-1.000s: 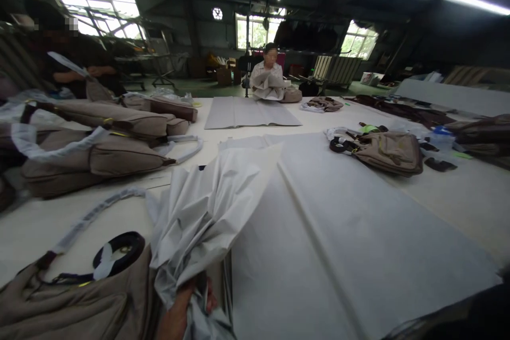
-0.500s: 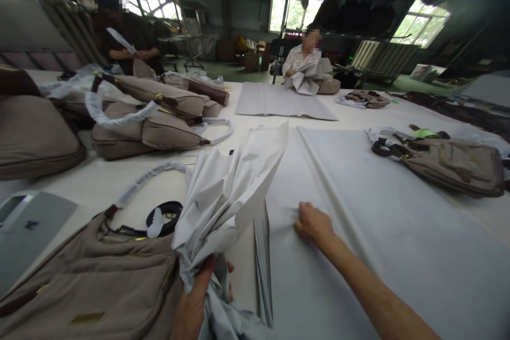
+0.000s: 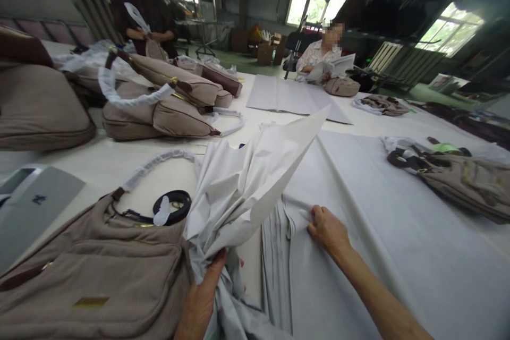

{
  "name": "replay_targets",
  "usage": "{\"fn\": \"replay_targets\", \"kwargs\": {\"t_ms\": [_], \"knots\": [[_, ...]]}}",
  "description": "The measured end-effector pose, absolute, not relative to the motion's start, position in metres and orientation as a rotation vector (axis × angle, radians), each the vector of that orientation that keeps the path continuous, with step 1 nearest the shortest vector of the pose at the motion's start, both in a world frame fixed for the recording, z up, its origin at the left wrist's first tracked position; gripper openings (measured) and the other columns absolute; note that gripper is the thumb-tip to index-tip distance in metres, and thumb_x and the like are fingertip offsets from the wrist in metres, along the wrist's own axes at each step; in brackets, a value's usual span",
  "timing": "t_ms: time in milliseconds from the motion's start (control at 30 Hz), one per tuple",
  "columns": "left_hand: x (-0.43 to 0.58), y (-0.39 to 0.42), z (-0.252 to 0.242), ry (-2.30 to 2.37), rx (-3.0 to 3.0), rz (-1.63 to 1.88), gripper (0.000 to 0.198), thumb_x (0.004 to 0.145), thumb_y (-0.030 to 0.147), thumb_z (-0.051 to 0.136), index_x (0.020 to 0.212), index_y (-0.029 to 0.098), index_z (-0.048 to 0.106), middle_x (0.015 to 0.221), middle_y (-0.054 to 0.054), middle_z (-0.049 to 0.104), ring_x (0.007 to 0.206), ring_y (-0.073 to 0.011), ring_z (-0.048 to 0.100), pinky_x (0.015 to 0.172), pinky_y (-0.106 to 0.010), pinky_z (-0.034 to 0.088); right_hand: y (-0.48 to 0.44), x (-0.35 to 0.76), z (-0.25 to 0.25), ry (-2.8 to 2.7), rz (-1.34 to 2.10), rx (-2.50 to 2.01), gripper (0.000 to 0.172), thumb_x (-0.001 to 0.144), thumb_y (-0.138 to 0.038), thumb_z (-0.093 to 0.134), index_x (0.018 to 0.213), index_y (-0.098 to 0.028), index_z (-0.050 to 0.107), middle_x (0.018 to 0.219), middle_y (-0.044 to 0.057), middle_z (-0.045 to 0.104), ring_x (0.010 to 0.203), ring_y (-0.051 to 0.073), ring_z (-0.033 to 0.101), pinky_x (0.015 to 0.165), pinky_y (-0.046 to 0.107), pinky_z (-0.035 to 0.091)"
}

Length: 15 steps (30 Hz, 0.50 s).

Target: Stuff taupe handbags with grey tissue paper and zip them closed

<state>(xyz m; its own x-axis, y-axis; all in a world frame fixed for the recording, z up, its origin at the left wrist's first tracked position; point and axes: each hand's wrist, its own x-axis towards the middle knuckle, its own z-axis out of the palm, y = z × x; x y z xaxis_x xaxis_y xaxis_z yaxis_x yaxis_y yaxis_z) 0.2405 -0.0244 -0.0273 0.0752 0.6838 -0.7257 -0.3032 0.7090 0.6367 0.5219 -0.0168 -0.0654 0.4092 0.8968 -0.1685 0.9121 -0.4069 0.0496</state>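
Two bare hands at work on one big desk (image 3: 99,170). Left hand (image 3: 201,300) at 6 o'clock low in frame, grip closed around the gathered neck of a crumpled bundle of grey tissue paper (image 3: 247,180); bundle fans up and out toward 1 o'clock, its loose corner lifted above the desk. Right hand (image 3: 329,231) just right of centre, forearm coming in from 5 o'clock, fingertips pinching up the near left edge of a flat stack of grey paper sheets (image 3: 378,212); grip partly closed on that edge, paper wrinkled under the fingers. Stack lies flat and covers the desk from centre out to 3 o'clock. Tan handbag (image 3: 91,276) at 8 o'clock, touching the bundle and left hand, its wrapped handle (image 3: 159,162) arching toward 11 o'clock, a coiled black strap (image 3: 173,206) lying on top of it. Grey flat box (image 3: 35,202) at 9 o'clock. Pile of tan bags (image 3: 159,111) at 10 o'clock. Another tan bag (image 3: 466,180) at 3 o'clock, just beside the stack. Second paper stack (image 3: 295,98) at 12 o'clock. Seated person (image 3: 319,56) at far edge holds paper; standing person (image 3: 147,16) at 11 o'clock handles a bag.
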Motion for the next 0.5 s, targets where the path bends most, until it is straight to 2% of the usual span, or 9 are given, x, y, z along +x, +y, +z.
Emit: {"fn": "replay_targets", "kwargs": {"t_ms": [100,167,233,333,367,433,500], "knots": [[0.241,-0.023,-0.023,1.268,0.316,0.724,0.063,0.06,0.056,0.072,0.101,0.01,0.06,0.06,-0.006,0.064,0.051,-0.0205,0.061,0.041,-0.024,0.046,-0.017,0.527,-0.065,1.738,-0.199,2.467,0.019,0.081,-0.01,0.041,0.094,-0.016,0.054,0.099,0.006,0.057,0.085,0.016,0.056,0.062,0.025,0.033],[0.243,-0.023,-0.021,1.269,0.318,0.721,0.068,0.058,0.054,0.074,0.107,0.01,0.057,0.061,-0.005,0.065,0.052,-0.0203,0.061,0.039,-0.023,0.044,-0.018,0.52,-0.064,1.787,-0.222,2.442,0.018,0.084,-0.011,0.039,0.087,-0.017,0.056,0.096,0.006,0.058,0.085,0.015,0.056,0.066,0.024,0.035],[0.246,-0.024,-0.019,1.268,0.336,0.722,0.069,0.058,0.053,0.074,0.11,0.011,0.056,0.061,-0.005,0.065,0.051,-0.0202,0.061,0.038,-0.023,0.043,-0.02,0.509,-0.061,1.796,-0.227,2.45,0.019,0.088,-0.024,0.04,0.086,-0.016,0.057,0.093,0.007,0.059,0.084,0.018,0.057,0.068,0.026,0.037],[0.247,-0.026,-0.02,1.277,0.34,0.712,0.07,0.06,0.053,0.074,0.114,0.013,0.055,0.059,-0.003,0.064,0.048,-0.02,0.06,0.038,-0.024,0.043,-0.021,0.492,-0.055,1.723,-0.199,2.485,0.046,0.086,-0.054,0.04,0.09,-0.012,0.057,0.091,0.013,0.06,0.088,0.027,0.057,0.069,0.033,0.041],[0.248,-0.027,-0.021,1.283,0.337,0.709,0.07,0.06,0.053,0.073,0.114,0.013,0.055,0.058,-0.003,0.064,0.048,-0.0202,0.06,0.039,-0.024,0.044,-0.02,0.486,-0.053,1.682,-0.183,2.496,0.051,0.084,-0.058,0.041,0.093,-0.01,0.057,0.092,0.015,0.059,0.089,0.029,0.057,0.068,0.035,0.042],[0.247,-0.028,-0.023,1.284,0.342,0.718,0.069,0.06,0.054,0.073,0.113,0.012,0.057,0.058,-0.004,0.064,0.049,-0.0211,0.061,0.041,-0.026,0.047,-0.02,0.478,-0.052,1.614,-0.161,2.508,0.05,0.083,-0.056,0.045,0.097,-0.009,0.056,0.094,0.017,0.059,0.092,0.032,0.056,0.066,0.036,0.043],[0.246,-0.029,-0.024,1.285,0.369,0.747,0.067,0.06,0.054,0.073,0.108,0.01,0.06,0.06,-0.006,0.065,0.052,-0.0226,0.063,0.045,-0.028,0.049,-0.02,0.473,-0.052,1.608,-0.169,2.527,0.04,0.084,-0.047,0.049,0.1,-0.011,0.054,0.096,0.016,0.059,0.093,0.031,0.056,0.066,0.035,0.044]]}}
